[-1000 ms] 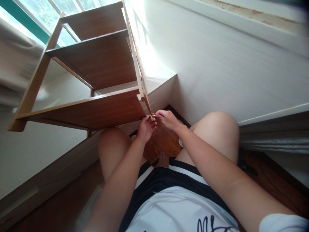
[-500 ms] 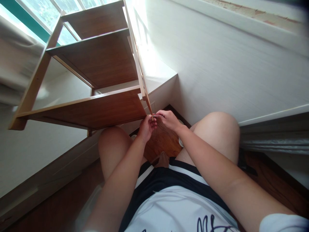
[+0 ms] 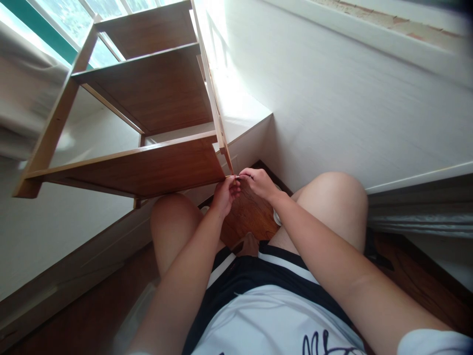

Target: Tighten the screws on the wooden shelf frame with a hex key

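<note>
Rack of three flat brown wooden boards between lighter wood side frames [image 3: 148, 93], assembled, slanted, extends beyond and leftward of left hand [image 3: 225, 195]; nearest frame end sits in left fingers. Slim shiny piece [image 3: 237, 177], details too small, at right hand's [image 3: 256, 183] fingertips, beside that end.

Brown wood-grain floor [image 3: 253, 214], pale translucent item [image 3: 130, 318] at lower left, blurred

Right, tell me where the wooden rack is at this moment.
In the head view, the wooden rack fills the upper left, in front of the window, its lower right corner at the left hand.
</note>
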A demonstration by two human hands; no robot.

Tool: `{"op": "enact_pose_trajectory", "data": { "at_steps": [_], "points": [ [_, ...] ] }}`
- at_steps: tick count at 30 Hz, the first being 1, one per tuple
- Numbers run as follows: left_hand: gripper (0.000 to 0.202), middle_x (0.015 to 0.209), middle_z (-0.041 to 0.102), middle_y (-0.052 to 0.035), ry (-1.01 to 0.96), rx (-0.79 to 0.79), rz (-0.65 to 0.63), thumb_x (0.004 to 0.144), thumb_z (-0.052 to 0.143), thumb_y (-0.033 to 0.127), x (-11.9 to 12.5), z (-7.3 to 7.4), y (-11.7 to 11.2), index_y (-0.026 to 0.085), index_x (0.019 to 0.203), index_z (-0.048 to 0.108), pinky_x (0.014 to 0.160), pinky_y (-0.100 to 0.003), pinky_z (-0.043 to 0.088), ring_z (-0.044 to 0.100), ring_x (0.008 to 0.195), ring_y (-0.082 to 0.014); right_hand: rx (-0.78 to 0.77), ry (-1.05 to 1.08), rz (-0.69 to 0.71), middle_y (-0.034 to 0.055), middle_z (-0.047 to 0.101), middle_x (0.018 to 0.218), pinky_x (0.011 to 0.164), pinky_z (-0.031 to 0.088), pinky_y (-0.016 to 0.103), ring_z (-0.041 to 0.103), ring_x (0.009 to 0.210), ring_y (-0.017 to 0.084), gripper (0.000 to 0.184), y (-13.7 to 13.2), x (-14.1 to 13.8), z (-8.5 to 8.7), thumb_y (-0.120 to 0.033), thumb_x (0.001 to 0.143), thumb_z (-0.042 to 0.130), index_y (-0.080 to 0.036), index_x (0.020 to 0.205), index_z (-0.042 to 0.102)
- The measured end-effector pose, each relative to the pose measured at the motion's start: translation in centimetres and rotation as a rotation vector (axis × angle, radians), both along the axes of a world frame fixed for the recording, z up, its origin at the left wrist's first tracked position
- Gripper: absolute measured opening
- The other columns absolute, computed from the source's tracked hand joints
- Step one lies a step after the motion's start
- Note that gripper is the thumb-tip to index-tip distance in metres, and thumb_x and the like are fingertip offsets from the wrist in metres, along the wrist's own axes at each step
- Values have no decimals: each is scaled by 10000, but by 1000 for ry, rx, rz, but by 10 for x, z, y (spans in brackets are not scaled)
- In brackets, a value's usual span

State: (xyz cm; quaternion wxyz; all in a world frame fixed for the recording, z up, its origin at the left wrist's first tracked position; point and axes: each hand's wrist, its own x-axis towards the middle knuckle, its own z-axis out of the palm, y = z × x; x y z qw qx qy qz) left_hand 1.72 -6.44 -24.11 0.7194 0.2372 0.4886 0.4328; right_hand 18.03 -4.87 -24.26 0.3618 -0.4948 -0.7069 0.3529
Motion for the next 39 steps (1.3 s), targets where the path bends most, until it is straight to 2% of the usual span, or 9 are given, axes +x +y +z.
{"op": "enact_pose_trajectory", "data": {
  "at_steps": [39],
  "points": [
    [306, 761, 641, 18, 11, 6, -7, 750, 730, 450, 0, -1, -1, 188, 901, 681, 547, -203, 427, 569, 592, -78, 11, 22, -14, 42, 734, 816, 707, 430, 259, 626, 718, 159, 226, 1, -3, -5, -272, 952, 539, -166, 885, 726]
  ]
}}
